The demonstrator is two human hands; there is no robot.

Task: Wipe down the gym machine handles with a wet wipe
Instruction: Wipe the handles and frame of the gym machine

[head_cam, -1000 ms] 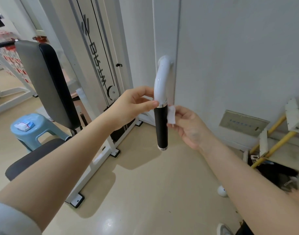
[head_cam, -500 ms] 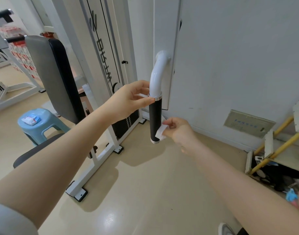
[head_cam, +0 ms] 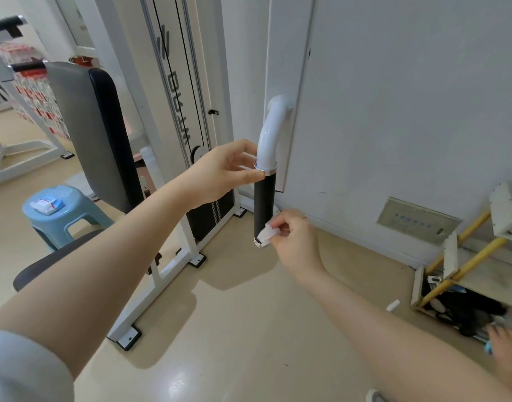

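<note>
A machine handle (head_cam: 265,204) hangs upright in the middle of the head view: a curved white tube on top, a black grip below, chrome rings at both ends. My left hand (head_cam: 222,172) pinches the handle at the upper chrome ring, thumb and fingers on its left side. My right hand (head_cam: 292,239) pinches a small bunched white wet wipe (head_cam: 267,235) and presses it on the lower right end of the black grip, just above the bottom ring.
The white weight-stack frame (head_cam: 179,117) and a grey-black padded seat back (head_cam: 95,134) stand to the left. A blue stool (head_cam: 60,210) holds a wipes packet (head_cam: 48,205). A yellow-railed rack (head_cam: 466,256) with clutter sits at the right by the wall.
My right hand has slid the wipe down the black grip from near its top to its bottom end. My left hand has kept its hold at the upper ring.
</note>
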